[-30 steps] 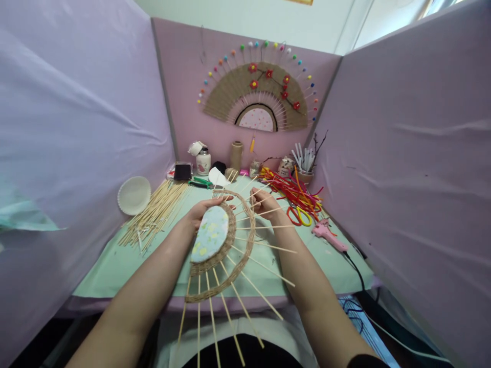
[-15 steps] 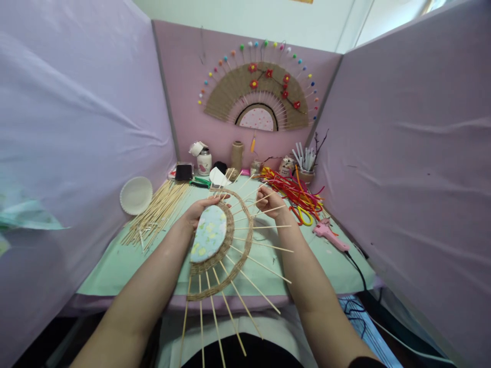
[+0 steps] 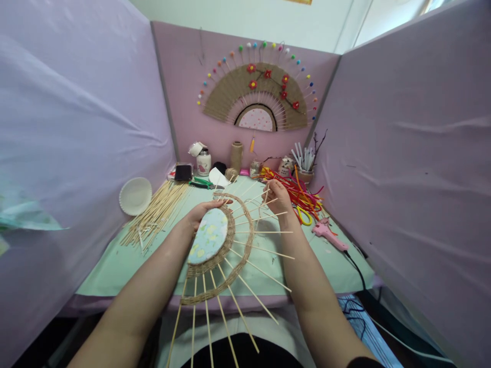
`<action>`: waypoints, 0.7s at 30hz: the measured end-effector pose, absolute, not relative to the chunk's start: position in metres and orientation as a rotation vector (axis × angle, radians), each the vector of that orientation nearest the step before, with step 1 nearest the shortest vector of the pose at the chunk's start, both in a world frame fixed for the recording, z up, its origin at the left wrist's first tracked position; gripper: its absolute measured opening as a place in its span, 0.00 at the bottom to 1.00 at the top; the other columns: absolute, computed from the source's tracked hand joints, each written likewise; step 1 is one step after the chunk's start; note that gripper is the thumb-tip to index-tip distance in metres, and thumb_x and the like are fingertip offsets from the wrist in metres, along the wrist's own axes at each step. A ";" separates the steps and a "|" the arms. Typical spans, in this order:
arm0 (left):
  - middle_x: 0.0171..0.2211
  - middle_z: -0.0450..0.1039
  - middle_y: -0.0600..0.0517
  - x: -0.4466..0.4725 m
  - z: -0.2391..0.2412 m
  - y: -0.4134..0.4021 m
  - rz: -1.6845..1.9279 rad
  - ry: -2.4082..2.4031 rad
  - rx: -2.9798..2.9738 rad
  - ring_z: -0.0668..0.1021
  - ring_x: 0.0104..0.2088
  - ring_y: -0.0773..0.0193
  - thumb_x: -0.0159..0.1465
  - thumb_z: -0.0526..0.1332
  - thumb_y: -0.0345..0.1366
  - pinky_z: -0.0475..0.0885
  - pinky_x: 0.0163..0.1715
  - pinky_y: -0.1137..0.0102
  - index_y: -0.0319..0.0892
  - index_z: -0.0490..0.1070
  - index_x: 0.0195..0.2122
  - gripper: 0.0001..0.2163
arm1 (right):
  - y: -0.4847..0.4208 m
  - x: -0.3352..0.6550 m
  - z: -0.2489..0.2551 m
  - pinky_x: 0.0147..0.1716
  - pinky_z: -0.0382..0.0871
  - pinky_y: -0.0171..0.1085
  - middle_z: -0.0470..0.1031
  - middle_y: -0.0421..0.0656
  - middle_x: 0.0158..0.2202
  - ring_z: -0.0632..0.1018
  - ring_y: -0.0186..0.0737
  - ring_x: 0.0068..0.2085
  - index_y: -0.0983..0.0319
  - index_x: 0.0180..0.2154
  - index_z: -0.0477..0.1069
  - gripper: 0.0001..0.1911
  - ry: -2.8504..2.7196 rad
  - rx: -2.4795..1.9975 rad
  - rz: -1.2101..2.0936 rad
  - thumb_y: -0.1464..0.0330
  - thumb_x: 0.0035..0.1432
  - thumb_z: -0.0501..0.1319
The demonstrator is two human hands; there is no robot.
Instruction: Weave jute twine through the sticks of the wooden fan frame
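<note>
Half-round woven fan held in both-hand work area, outer weave open-ended sticks exposed

The fan [image 3: 209, 235] is above the near part of the green-covered table [image 3: 115, 276], straight side toward the left forearm. Its core is pale blue cloth with yellow-green patterning, edged by a brown woven inner band [image 3: 231, 232]. A narrower outer band [image 3: 250, 232] follows the same curve, with a gap between the two. Pale sticks [image 3: 259, 300] radiate through both bands; the lowest project past the table edge, over the lap.

The left hand [image 3: 203, 212] is closed on the fan's upper end; some of its fingers are hidden behind the work. The right hand [image 3: 275, 197] has its fingertips pinched on a thin strand of twine [image 3: 260, 210], beside the upper stick tips.

Left of the work lie a bundle of loose sticks [image 3: 157, 209] and a white scalloped dish [image 3: 135, 197]. Green-handled pliers [image 3: 201, 183] lie beyond the left hand. To the right are red and orange craft stems [image 3: 291, 188], yellow-handled scissors [image 3: 306, 217] and a pink glue gun [image 3: 330, 237]. The right hand and forearm partly obstruct the view of the stems and scissors. A larger decorated fan [image 3: 222, 97] is mounted on the back panel.
</note>
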State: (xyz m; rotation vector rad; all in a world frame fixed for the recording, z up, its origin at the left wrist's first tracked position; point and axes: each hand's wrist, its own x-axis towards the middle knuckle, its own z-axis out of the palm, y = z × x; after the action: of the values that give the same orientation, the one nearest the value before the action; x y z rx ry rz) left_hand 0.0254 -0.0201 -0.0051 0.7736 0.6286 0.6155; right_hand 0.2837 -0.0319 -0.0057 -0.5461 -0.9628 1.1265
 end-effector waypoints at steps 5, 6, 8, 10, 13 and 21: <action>0.31 0.80 0.41 0.026 -0.006 -0.020 0.615 0.598 0.792 0.83 0.31 0.55 0.62 0.60 0.29 0.77 0.33 0.67 0.34 0.72 0.50 0.15 | -0.027 0.284 -0.014 0.15 0.47 0.28 0.49 0.29 0.17 0.51 0.26 0.17 0.59 0.24 0.58 0.23 -1.015 -0.637 1.238 0.57 0.47 0.71; 0.31 0.80 0.41 0.025 -0.006 -0.020 0.618 0.596 0.804 0.83 0.30 0.56 0.62 0.59 0.29 0.77 0.33 0.67 0.34 0.72 0.50 0.15 | -0.026 0.281 -0.017 0.15 0.47 0.28 0.49 0.29 0.17 0.51 0.25 0.17 0.59 0.23 0.57 0.23 -1.019 -0.653 1.254 0.57 0.46 0.71; 0.31 0.80 0.41 0.025 -0.005 -0.019 0.630 0.592 0.827 0.83 0.29 0.56 0.61 0.59 0.29 0.76 0.32 0.67 0.34 0.72 0.49 0.14 | -0.024 0.273 -0.021 0.15 0.47 0.29 0.50 0.29 0.16 0.52 0.25 0.17 0.59 0.23 0.57 0.24 -1.015 -0.692 1.272 0.57 0.44 0.72; 0.30 0.80 0.41 0.026 -0.006 -0.018 0.649 0.583 0.832 0.83 0.29 0.56 0.61 0.60 0.29 0.76 0.31 0.67 0.35 0.73 0.47 0.13 | -0.022 0.259 -0.026 0.15 0.47 0.29 0.51 0.29 0.16 0.52 0.25 0.17 0.59 0.23 0.58 0.23 -0.999 -0.758 1.262 0.57 0.42 0.71; 0.30 0.80 0.41 0.029 -0.009 -0.015 0.686 0.575 0.826 0.82 0.29 0.56 0.60 0.61 0.28 0.76 0.32 0.67 0.35 0.74 0.44 0.11 | -0.018 0.234 -0.035 0.16 0.47 0.31 0.55 0.30 0.16 0.55 0.26 0.17 0.59 0.25 0.63 0.19 -0.996 -0.945 1.140 0.55 0.43 0.68; 0.29 0.79 0.43 0.034 -0.017 -0.010 0.684 0.589 0.947 0.81 0.26 0.58 0.57 0.65 0.27 0.75 0.27 0.69 0.34 0.74 0.46 0.15 | -0.005 0.211 -0.044 0.20 0.51 0.33 0.60 0.32 0.16 0.59 0.30 0.20 0.59 0.23 0.63 0.18 -1.018 -1.075 0.916 0.53 0.45 0.65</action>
State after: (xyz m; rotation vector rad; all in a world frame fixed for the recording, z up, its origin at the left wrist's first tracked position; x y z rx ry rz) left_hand 0.0340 -0.0097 -0.0170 0.9472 0.5895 0.6840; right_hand 0.2110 -0.0052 -0.0440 -1.0745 -1.0180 0.9156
